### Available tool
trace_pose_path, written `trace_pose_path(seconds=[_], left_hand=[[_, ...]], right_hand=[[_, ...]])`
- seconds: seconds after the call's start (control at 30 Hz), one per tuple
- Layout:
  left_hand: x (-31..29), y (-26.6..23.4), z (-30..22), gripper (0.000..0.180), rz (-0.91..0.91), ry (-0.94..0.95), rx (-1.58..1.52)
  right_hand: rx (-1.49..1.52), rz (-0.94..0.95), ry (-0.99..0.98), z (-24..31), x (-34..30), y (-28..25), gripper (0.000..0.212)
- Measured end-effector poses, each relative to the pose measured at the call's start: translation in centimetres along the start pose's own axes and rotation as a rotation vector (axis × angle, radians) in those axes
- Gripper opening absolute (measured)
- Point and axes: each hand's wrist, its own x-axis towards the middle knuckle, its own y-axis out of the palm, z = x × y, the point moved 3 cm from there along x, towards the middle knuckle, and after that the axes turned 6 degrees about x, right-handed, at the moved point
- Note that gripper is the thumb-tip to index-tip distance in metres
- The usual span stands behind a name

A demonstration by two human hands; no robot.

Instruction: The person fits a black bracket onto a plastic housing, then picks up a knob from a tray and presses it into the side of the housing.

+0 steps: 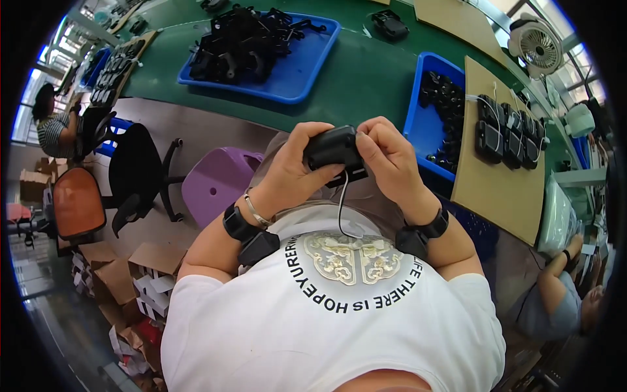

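A black plastic device (332, 147) with a thin white cable (341, 208) is held in front of my chest. My left hand (297, 159) wraps round its left side, thumb along the lower edge. At its right end my right hand (390, 157) has thumb and fingers pinched together by the upper corner. Whatever lies between those fingertips is too small or hidden to make out. The cable hangs from the device's underside and curls against my shirt.
Beyond my hands, a green table (366, 72) bears a blue tray (297, 91) of black brackets and a blue bin (411, 124) of small black parts. Several corded black devices (488, 140) lie on a brown board (480, 189). A purple stool (219, 183) stands left. Other people sit at both sides.
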Motion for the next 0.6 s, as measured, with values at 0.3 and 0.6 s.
trace_pose_path(seconds=[0.3,0.6], left_hand=[[0.7,1.2,-0.9,0.05,0.029,-0.176,-0.281],[1.9,-0.2,1.3,0.052,0.161,-0.044,-0.216]], right_hand=[[0.271,-0.108,0.033,0.4,-2.2,-0.7,0.019],[0.046,-0.21,0.008,0.8,-1.9,-0.4,0.024]])
